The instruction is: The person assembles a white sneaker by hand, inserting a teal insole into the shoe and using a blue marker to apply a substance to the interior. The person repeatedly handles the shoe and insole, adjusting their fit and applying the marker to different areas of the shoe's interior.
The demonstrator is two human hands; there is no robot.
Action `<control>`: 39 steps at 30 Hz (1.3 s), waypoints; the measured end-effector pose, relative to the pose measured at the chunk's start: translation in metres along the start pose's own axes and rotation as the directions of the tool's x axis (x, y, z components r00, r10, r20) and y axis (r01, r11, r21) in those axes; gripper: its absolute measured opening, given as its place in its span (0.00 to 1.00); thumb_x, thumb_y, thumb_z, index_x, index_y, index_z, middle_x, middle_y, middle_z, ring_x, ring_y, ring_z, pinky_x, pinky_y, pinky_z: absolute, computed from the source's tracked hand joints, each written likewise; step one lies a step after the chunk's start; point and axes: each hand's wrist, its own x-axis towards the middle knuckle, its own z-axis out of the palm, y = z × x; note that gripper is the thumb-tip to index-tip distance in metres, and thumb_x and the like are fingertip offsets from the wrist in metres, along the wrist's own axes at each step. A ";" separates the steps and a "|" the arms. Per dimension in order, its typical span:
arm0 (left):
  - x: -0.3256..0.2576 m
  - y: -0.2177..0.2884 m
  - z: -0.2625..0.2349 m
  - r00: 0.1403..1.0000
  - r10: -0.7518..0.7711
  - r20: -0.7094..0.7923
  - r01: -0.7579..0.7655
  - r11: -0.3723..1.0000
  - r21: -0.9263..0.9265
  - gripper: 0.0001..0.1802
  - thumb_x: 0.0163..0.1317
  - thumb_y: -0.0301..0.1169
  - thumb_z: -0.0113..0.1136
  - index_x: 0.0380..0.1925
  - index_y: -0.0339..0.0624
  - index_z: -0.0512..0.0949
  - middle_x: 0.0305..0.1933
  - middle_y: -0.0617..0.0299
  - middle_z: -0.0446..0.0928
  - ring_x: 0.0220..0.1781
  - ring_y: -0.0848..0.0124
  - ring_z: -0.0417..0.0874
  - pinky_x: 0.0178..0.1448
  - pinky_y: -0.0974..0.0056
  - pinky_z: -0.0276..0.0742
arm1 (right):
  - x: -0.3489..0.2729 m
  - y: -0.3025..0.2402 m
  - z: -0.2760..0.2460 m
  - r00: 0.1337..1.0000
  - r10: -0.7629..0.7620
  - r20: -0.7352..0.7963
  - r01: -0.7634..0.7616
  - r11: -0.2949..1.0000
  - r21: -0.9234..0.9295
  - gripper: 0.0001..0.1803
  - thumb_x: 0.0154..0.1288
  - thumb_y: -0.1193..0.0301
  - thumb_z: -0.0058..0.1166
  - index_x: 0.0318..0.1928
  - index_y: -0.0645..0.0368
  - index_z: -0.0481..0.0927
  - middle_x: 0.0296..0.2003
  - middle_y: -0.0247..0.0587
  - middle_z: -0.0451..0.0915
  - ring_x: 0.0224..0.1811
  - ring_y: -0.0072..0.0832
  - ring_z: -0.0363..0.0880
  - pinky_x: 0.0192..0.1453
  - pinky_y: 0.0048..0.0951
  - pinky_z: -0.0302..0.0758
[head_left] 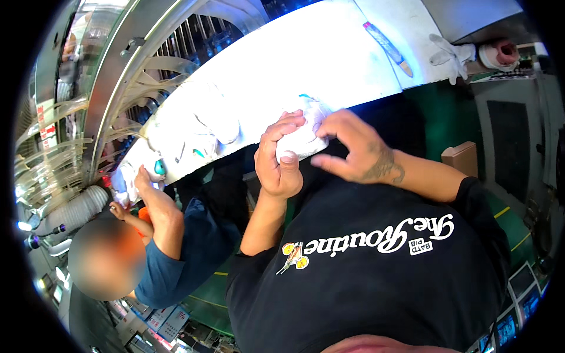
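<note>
left hand gripping white fabric piece, right hand pinching its edge

a black short-sleeved t-shirt with white script lettering and a small badge, and a tattoo above the right hand.

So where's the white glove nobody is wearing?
In the head view, the white glove lies on the far right end of the bright white table, just right of a long red-tipped tool.
</note>
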 end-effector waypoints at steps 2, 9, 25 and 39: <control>-0.004 -0.001 0.009 0.998 -0.003 -0.055 0.003 1.000 0.001 0.30 0.85 0.53 0.50 0.61 0.31 0.76 0.57 0.41 0.86 0.65 0.44 0.88 0.79 0.38 0.73 | -0.007 -0.001 0.012 0.998 -0.012 -0.069 0.011 1.000 -0.013 0.28 0.59 0.71 0.82 0.54 0.59 0.77 0.48 0.46 0.75 0.47 0.43 0.80 0.51 0.39 0.80; 0.007 0.014 0.029 0.997 0.056 0.049 -0.063 0.984 0.168 0.31 0.87 0.53 0.47 0.58 0.30 0.78 0.55 0.41 0.86 0.62 0.42 0.88 0.74 0.38 0.77 | -0.008 0.003 0.001 0.978 -0.114 -0.176 0.126 0.990 0.057 0.26 0.49 0.81 0.78 0.43 0.58 0.74 0.42 0.45 0.73 0.39 0.44 0.78 0.44 0.40 0.76; 0.025 0.025 0.008 0.903 0.056 0.426 -0.127 0.982 0.140 0.22 0.60 0.34 0.83 0.48 0.34 0.84 0.50 0.46 0.89 0.57 0.50 0.92 0.74 0.41 0.81 | 0.003 0.038 -0.031 0.972 -0.073 0.221 -0.007 0.939 0.342 0.23 0.54 0.70 0.81 0.34 0.54 0.71 0.30 0.34 0.76 0.30 0.36 0.79 0.34 0.38 0.74; 0.032 0.055 0.019 0.989 -0.118 0.089 0.007 0.640 0.768 0.14 0.65 0.22 0.57 0.48 0.26 0.81 0.49 0.37 0.85 0.46 0.41 0.88 0.52 0.47 0.87 | 0.002 0.020 0.024 0.970 -0.037 -0.238 0.052 0.997 0.060 0.27 0.51 0.71 0.81 0.51 0.60 0.82 0.47 0.45 0.79 0.48 0.45 0.82 0.51 0.42 0.80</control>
